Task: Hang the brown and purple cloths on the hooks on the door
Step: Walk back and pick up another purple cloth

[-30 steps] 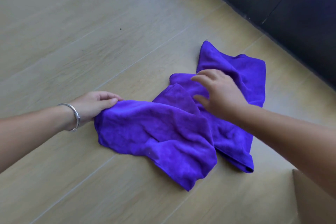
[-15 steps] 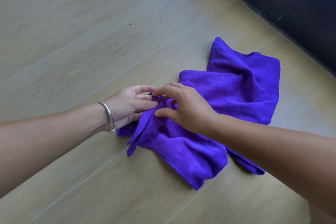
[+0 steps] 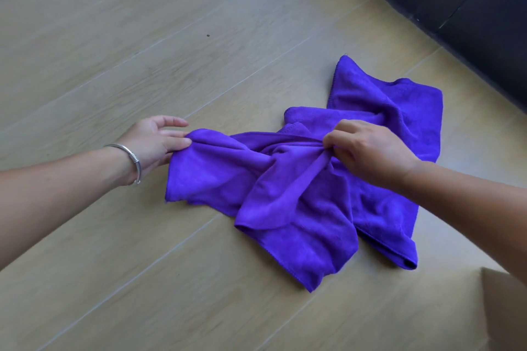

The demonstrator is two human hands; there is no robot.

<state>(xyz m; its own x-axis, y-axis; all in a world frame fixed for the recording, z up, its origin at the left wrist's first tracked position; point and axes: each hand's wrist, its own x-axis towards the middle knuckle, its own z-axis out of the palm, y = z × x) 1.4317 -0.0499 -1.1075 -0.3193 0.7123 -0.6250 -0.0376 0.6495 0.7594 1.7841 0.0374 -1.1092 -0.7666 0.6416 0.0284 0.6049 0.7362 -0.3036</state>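
Observation:
A purple cloth (image 3: 299,208) lies crumpled on the light wooden floor (image 3: 142,37). My left hand (image 3: 154,142), with a silver bangle on the wrist, pinches the cloth's left edge between thumb and fingers. My right hand (image 3: 368,148) pinches a bunched fold near the cloth's middle. The stretch of cloth between the two hands is pulled taut. No brown cloth, door or hooks are in view.
A dark wall or furniture base (image 3: 470,3) runs diagonally across the top right corner. The corner of a brown cardboard-like object (image 3: 504,308) shows at the bottom right edge. Bare floor spreads to the left and front.
My hands were together at the cloth's left part half a second ago. They have moved apart, the left leftward and the right rightward, stretching the cloth between them.

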